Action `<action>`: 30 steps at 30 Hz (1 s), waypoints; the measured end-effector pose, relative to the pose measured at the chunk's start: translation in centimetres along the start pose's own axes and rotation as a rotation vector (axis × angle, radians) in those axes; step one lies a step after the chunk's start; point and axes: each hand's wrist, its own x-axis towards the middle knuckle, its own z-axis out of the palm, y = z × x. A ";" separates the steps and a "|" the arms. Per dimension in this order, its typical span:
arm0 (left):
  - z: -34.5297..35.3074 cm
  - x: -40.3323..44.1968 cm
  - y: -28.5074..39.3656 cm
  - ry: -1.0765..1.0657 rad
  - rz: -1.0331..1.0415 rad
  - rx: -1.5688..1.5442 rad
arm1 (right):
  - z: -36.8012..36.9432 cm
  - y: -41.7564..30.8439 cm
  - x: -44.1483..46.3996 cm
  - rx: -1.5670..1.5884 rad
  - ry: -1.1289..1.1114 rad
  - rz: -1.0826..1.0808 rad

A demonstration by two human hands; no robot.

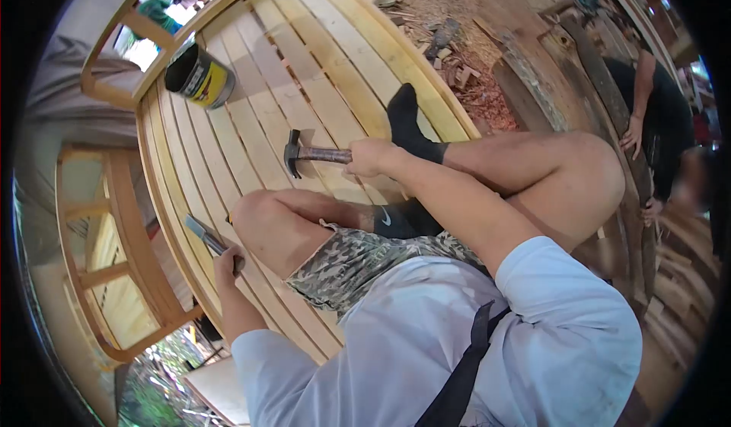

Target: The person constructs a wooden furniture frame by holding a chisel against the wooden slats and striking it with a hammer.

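Note:
A claw hammer (324, 155) is in my right hand (371, 158), whose fingers are wrapped round the handle's end; its head points left above the slatted wooden bed (266, 92). My left hand (226, 264) is closed on a chisel (199, 229), its flat metal blade pointing up and left near the bed's side rail. I sit cross-legged on the slats, with my knees between the two hands. Beyond the hammer, a dark can with a yellow label (199, 76) stands on the slats.
An arched wooden frame (122, 259) stands at the left, beside the bed. On the right, another person (647, 115) has both hands on rough wooden planks (601, 84). Wood shavings and scraps (464, 69) cover the ground beyond the bed's edge.

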 end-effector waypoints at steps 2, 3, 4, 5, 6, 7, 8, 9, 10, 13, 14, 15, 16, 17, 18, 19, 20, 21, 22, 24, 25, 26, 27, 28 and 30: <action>-1.3 3.7 -0.3 -0.176 -0.006 -0.187 | 0.2 0.6 -0.8 0.007 0.022 0.004; -1.8 3.9 0.2 -0.262 -0.011 -0.289 | 0.3 0.7 -0.9 -0.006 0.021 0.002; -2.4 4.1 0.6 -0.348 -0.024 -0.390 | 0.5 0.8 -1.1 -0.005 0.035 -0.008; -2.2 2.7 2.3 -0.277 -0.002 -0.663 | 0.7 1.2 -1.2 -0.016 0.080 -0.007; -1.9 1.0 3.7 -0.198 0.014 -0.940 | 1.1 1.6 -1.3 -0.031 0.117 -0.009; -1.9 -1.7 5.5 -0.210 0.067 -0.995 | 1.2 1.9 -1.1 -0.042 0.111 -0.029; -1.9 -3.8 7.2 -0.215 0.117 -1.052 | 1.2 2.2 -0.7 -0.031 0.099 -0.001; -1.9 -4.0 8.0 -0.282 0.209 -1.097 | 1.4 2.5 -0.1 -0.022 0.081 0.026; -1.9 -3.9 8.7 -0.346 0.304 -1.139 | 2.2 3.2 1.1 0.026 0.082 0.058; -0.6 -6.2 13.8 -0.453 0.478 -1.156 | 4.0 5.4 2.5 0.063 0.163 0.012; -0.3 -6.7 15.3 -0.514 0.520 -1.150 | 4.0 5.3 2.6 0.063 0.173 0.029; 0.7 -8.7 17.4 -0.451 0.450 -1.217 | 4.0 5.2 2.6 0.063 0.184 0.049; 2.0 -10.5 18.8 -0.390 0.378 -1.281 | 4.0 5.2 2.4 0.045 0.177 0.045; 3.4 -10.6 18.9 -0.473 0.386 -1.246 | 4.0 5.2 2.3 0.084 0.095 0.059; 4.8 -10.4 18.9 -0.557 0.398 -1.209 | 3.7 5.2 2.2 0.123 0.016 0.074; 6.8 -9.5 18.8 -0.525 0.393 -1.045 | 3.4 5.1 2.1 0.108 0.017 0.065; 8.5 -9.0 18.5 -0.487 0.387 -0.876 | 3.3 4.9 2.0 0.055 0.008 0.075; 9.3 -9.8 18.2 -0.523 0.411 -0.713 | 3.7 4.7 1.8 0.009 -0.005 0.087; 10.2 -10.6 17.8 -0.557 0.429 -0.545 | 3.7 4.3 1.2 0.009 -0.009 0.078; 12.7 -13.6 17.5 -0.337 0.405 -0.529 | 3.2 3.8 -0.4 0.069 0.049 0.105; 13.1 -13.8 17.5 -0.340 0.399 -0.531 | 4.1 5.2 0.6 0.089 0.095 0.071; 13.4 -14.0 17.4 -0.304 0.450 -0.459 | 4.2 5.4 0.7 0.085 0.086 0.081; 13.7 -14.2 17.1 -0.270 0.499 -0.388 | 4.4 5.6 0.7 0.110 0.082 0.100; 13.7 -14.5 16.9 -0.279 0.486 -0.395 | 4.4 5.8 0.5 0.131 0.077 0.117; 12.4 -16.0 17.6 -0.159 0.516 -0.027 | 3.9 5.7 -0.1 0.139 0.041 0.133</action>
